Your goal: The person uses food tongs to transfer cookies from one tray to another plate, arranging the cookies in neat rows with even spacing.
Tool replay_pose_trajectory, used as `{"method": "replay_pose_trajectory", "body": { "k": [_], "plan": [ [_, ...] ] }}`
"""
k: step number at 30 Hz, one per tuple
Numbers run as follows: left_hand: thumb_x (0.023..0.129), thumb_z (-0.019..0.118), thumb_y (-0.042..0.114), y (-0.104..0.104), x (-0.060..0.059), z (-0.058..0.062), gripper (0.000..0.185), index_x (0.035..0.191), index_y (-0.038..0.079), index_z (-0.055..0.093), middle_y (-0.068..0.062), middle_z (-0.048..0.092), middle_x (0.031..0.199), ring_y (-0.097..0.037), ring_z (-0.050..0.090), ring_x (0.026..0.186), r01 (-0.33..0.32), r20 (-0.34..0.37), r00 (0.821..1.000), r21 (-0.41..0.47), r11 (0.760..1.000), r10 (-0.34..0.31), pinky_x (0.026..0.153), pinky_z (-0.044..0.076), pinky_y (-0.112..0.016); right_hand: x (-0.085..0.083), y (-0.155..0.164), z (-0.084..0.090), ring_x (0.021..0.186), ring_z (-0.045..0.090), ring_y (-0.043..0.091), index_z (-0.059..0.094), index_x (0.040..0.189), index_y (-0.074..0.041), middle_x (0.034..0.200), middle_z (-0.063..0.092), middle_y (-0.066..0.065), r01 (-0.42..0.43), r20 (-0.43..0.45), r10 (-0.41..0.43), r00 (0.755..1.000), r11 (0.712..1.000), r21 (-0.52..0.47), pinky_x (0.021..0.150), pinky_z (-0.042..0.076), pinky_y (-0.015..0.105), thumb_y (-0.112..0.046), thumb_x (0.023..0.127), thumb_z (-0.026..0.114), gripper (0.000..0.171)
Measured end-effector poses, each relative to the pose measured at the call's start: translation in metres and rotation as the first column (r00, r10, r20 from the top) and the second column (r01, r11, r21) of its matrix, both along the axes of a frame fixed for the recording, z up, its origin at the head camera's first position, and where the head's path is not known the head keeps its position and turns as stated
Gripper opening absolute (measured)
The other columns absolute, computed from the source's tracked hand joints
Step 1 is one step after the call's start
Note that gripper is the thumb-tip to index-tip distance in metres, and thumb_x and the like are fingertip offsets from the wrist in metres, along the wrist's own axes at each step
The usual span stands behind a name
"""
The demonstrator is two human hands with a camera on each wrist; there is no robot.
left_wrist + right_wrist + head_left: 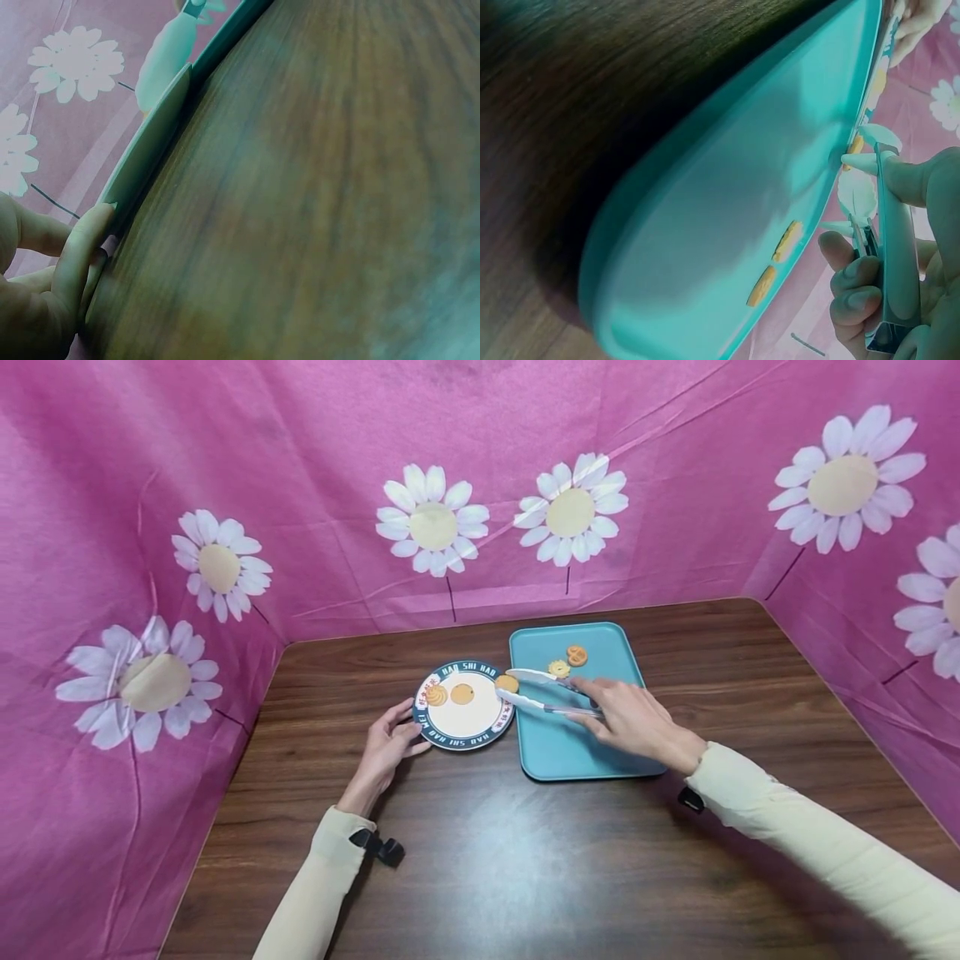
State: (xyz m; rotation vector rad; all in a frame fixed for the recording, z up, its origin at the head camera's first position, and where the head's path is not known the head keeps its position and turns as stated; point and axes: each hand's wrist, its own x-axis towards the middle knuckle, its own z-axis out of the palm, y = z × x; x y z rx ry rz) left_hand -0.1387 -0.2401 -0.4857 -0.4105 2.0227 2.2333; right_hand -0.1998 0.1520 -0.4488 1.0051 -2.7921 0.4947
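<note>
Nearest you: the wood table (480, 860), then your sleeves. Your left hand (386, 747) has fingertips on the near-left rim of the plate (480, 731), fingers nearly straight, steadying not clasping. Two cookies (448, 695) sit on the plate just beyond those fingers. Your right hand (633, 720) is clenched on the tongs (543, 693); their tips pinch a third cookie (507, 682) at the plate's right edge, left of the grip. Teal tray (570, 752) lies under that hand, with two more biscuits (567, 662) just past the tongs.
</note>
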Motion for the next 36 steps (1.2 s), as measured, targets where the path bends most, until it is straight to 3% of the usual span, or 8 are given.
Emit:
{"method": "replay_pose_trajectory", "body": {
  "k": [7,17,25,36],
  "plan": [
    [0.102,0.050,-0.010,0.000,0.000,0.000,0.062,0.160,0.004,0.035,-0.022,0.037,0.160,-0.020,0.056,0.120,-0.003,0.004,1.000,-0.008,1.000,0.004,0.083,0.068,-0.022,-0.001,-0.006,0.002,0.063,0.049,0.015,0.060,0.144,-0.010,0.087,0.066,0.006,-0.014,-0.030,0.014,0.999,1.000,0.015,0.047,0.044,0.027,-0.045,0.100,0.068,0.057],
    [0.102,0.050,-0.010,0.000,-0.001,-0.001,0.062,0.160,0.004,0.035,-0.022,0.038,0.160,-0.014,0.058,0.113,-0.005,0.003,1.000,-0.004,1.000,0.005,0.082,0.068,-0.021,-0.004,-0.016,0.009,0.059,0.053,0.016,0.060,0.144,-0.011,0.102,0.073,0.012,-0.021,-0.034,0.023,0.999,0.997,0.071,0.041,0.045,0.029,-0.046,0.099,0.068,0.058],
    [0.102,0.050,-0.010,-0.002,-0.001,-0.002,0.062,0.160,0.004,0.036,-0.022,0.037,0.160,-0.017,0.057,0.117,-0.004,0.009,1.000,-0.005,1.000,0.004,0.082,0.068,-0.021,-0.005,-0.027,0.016,0.056,0.051,0.015,0.059,0.144,-0.009,0.100,0.072,0.012,-0.030,-0.034,0.035,0.999,0.990,0.135,0.039,0.040,0.023,-0.045,0.098,0.070,0.059],
    [0.102,0.050,-0.010,-0.001,-0.002,-0.003,0.061,0.160,0.004,0.036,-0.022,0.038,0.159,-0.013,0.060,0.109,-0.008,0.009,1.000,-0.005,1.000,0.008,0.082,0.068,-0.021,-0.006,-0.036,0.020,0.054,0.050,0.016,0.058,0.142,-0.010,0.100,0.070,0.012,-0.030,-0.021,0.034,0.999,0.985,0.169,0.037,0.037,0.022,-0.045,0.099,0.069,0.056]
  ]
}}
